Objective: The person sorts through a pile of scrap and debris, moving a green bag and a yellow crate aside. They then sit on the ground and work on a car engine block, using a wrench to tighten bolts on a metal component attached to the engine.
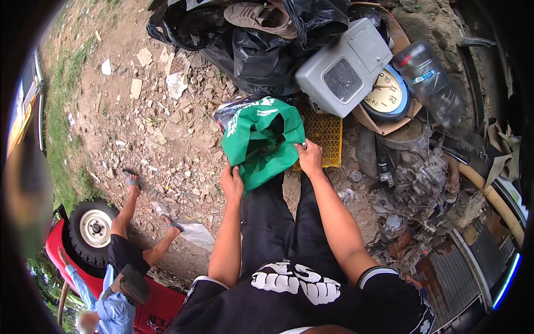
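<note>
A green cloth bag (pixel 289 123) with white printing hangs between my hands, its mouth spread and facing up toward me. My left hand (pixel 232 181) is closed on the bag's near left edge. My right hand (pixel 310 157) pinches its rim on the right side. The inside lies in shadow, and I cannot make out what, if anything, is in it. Partly behind the bag on its left is a dark printed package or bag (pixel 227 110). A yellow plastic crate (pixel 332 143) sits on the ground just right of the bag.
Beyond are black garbage bags (pixel 261 61), a worn shoe (pixel 253 15), a grey plastic box (pixel 322 75), a wall clock (pixel 384 94) and a big clear bottle (pixel 431 78). Greasy engine parts (pixel 423 178) lie right. A person (pixel 114 300) stands left by a red vehicle (pixel 167 303).
</note>
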A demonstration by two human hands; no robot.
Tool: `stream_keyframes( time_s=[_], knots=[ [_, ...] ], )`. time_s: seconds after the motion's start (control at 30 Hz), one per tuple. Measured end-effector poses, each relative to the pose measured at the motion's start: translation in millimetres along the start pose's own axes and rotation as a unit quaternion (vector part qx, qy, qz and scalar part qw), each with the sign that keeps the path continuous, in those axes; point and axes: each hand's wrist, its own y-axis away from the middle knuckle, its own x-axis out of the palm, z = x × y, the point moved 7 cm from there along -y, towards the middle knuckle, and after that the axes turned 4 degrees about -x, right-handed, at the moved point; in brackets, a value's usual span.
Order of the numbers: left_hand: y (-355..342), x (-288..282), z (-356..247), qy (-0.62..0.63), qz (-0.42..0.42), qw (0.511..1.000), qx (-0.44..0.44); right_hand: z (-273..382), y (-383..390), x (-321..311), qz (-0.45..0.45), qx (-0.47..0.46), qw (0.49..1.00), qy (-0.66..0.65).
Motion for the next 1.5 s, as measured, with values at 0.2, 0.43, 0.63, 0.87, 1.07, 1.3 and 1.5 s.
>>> stream_keyframes(
  time_s=[0.2,0.43,0.63,0.87,1.07,1.3,1.5],
  knots=[
    [-20,-75,-12,0.224,-0.175,0.958,-0.040,49,16,-19,-0.005,-0.040,0.995,-0.087],
    [-5,-54,-18,0.010,-0.102,0.993,-0.049,-60,17,13,-0.077,0.124,0.985,-0.089],
    [-11,-34,-5,0.058,-0.153,0.986,0.011,-43,4,2,-0.085,0.103,0.991,-0.033],
    [4,-76,-107,-0.003,-0.161,0.980,0.118,47,14,-27,-0.122,-0.069,0.986,0.090],
    [-66,-73,-116,-0.080,-0.154,0.965,0.198,32,-26,-8,-0.097,-0.114,0.988,0.039],
    [-112,-103,-133,-0.070,-0.180,0.969,0.154,56,-52,-37,-0.098,-0.054,0.993,-0.026],
    [-85,-93,-111,-0.015,-0.173,0.979,0.107,14,-24,-30,-0.093,-0.026,0.988,-0.122]
  ],
)
